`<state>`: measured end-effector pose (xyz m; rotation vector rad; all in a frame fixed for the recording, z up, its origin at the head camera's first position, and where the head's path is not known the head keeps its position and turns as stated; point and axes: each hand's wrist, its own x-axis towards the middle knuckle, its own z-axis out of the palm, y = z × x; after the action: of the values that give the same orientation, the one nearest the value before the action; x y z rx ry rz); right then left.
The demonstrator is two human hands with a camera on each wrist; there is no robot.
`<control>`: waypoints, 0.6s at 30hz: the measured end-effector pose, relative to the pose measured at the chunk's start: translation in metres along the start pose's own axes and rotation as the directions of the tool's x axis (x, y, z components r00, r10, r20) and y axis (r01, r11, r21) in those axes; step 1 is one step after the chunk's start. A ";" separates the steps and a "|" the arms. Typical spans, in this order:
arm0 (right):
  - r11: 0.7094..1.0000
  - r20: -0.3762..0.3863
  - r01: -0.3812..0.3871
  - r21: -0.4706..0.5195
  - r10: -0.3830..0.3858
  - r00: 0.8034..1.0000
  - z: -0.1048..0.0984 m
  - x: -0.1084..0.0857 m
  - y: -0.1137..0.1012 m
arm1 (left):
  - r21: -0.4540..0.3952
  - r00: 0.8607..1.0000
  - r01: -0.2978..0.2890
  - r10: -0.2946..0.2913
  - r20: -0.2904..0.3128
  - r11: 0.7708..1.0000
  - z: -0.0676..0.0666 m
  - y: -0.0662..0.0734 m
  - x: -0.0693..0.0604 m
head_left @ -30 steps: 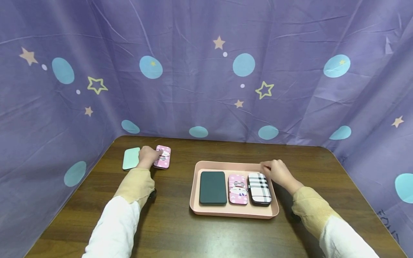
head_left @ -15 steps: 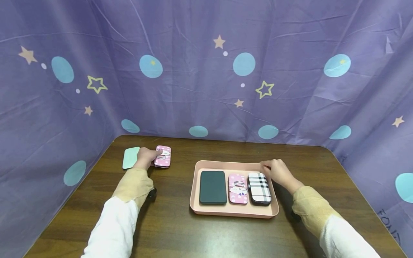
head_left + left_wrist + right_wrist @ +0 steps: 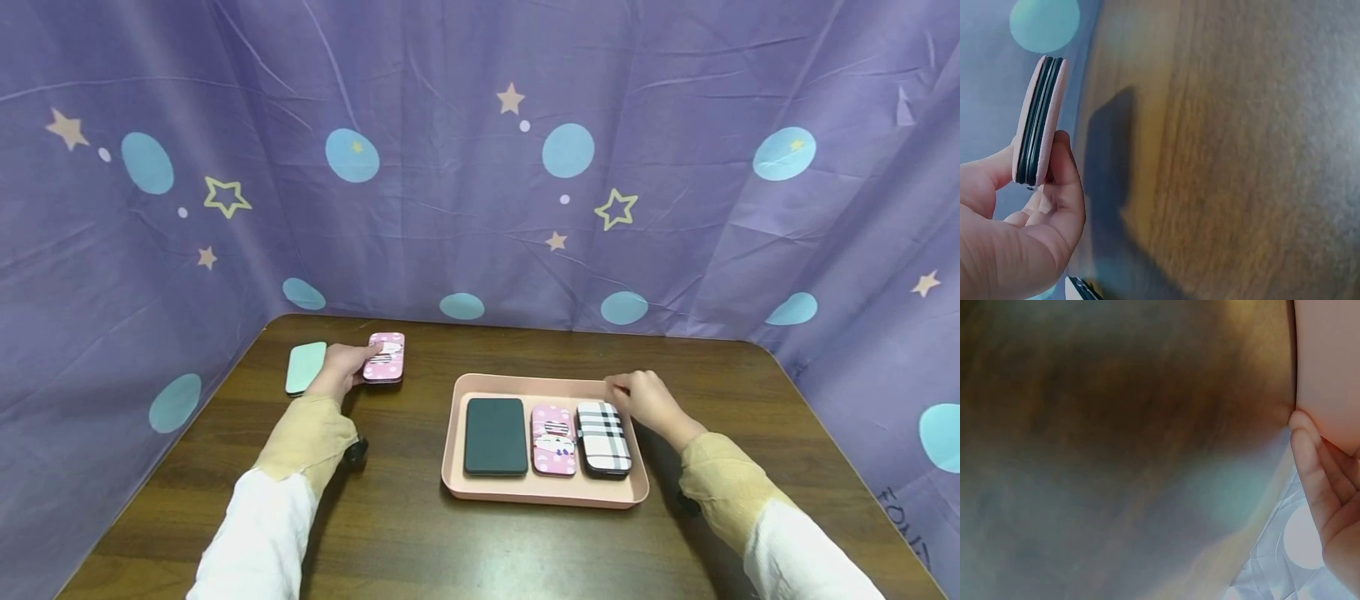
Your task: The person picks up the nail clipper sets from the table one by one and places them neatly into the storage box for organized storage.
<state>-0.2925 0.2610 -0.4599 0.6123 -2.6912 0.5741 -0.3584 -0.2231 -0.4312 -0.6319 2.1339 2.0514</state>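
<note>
In the head view my left hand (image 3: pixel 341 369) grips a slim pink polka-dot case (image 3: pixel 386 358) at the far left of the table. The left wrist view shows that case (image 3: pixel 1040 122) edge-on, raised off the wood, with thumb on one face and curled fingers on the other; dark and metal bands run along its edge. A mint-green case (image 3: pixel 306 367) lies just left of that hand. My right hand (image 3: pixel 647 402) pinches the back right corner of a peach tray (image 3: pixel 543 500). In the right wrist view, its fingertips (image 3: pixel 1302 440) touch the tray's outer wall (image 3: pixel 1329 362).
Inside the tray lie a dark green case (image 3: pixel 495 437), a second pink polka-dot case (image 3: pixel 553 442) and a black-and-white plaid case (image 3: pixel 603 439). A brown wooden table (image 3: pixel 405 542) carries everything. A purple curtain (image 3: pixel 465 250) hangs behind it and along the sides.
The pink case in my left hand has risen off the table and shifted slightly right and back. My right hand and the tray have stayed put.
</note>
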 end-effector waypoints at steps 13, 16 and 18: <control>1.000 -0.014 0.011 0.011 -0.011 1.000 0.001 0.000 0.001 | 0.005 0.998 -0.005 0.005 0.063 1.000 0.014 0.012 -0.008; 1.000 -0.005 0.001 0.018 -0.001 1.000 0.001 0.000 0.000 | -0.007 0.996 -0.009 0.010 0.086 1.000 0.017 0.016 -0.011; 1.000 0.001 -0.005 0.020 0.005 1.000 0.001 0.000 0.000 | -0.026 0.995 -0.010 0.013 0.100 1.000 0.019 0.019 -0.013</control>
<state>-0.2930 0.2607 -0.4609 0.6112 -2.6923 0.6024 -0.3571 -0.2013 -0.4106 -0.5096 2.0648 2.0725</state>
